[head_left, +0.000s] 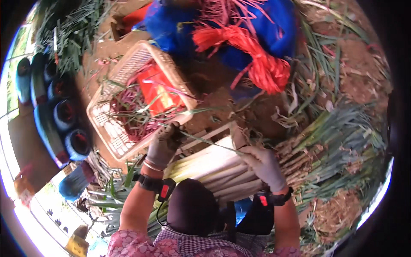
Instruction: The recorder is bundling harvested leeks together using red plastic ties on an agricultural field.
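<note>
A thin strip of green leaf (209, 142) is stretched between my two gloved hands. My left hand (163, 144), closed, grips one end near the basket's edge. The other end is pinched between the fingers of my right hand (262, 163). Below the strip, a thick bundle of leeks (214, 165), with white stalks side by side, lies in front of me. A pale wooden frame (209, 136) shows at the bundle's far side. My right hand is just above the right part of the stalks, and I cannot tell whether it touches them.
Beyond my left hand stands a cream plastic basket (100, 115) with pink strips and a red packet. A hank of red plastic twine (263, 64) lies on blue material (278, 30). Untrimmed leeks (334, 145) are heaped at right. Blue-wrapped bundles (51, 124) stand at far left.
</note>
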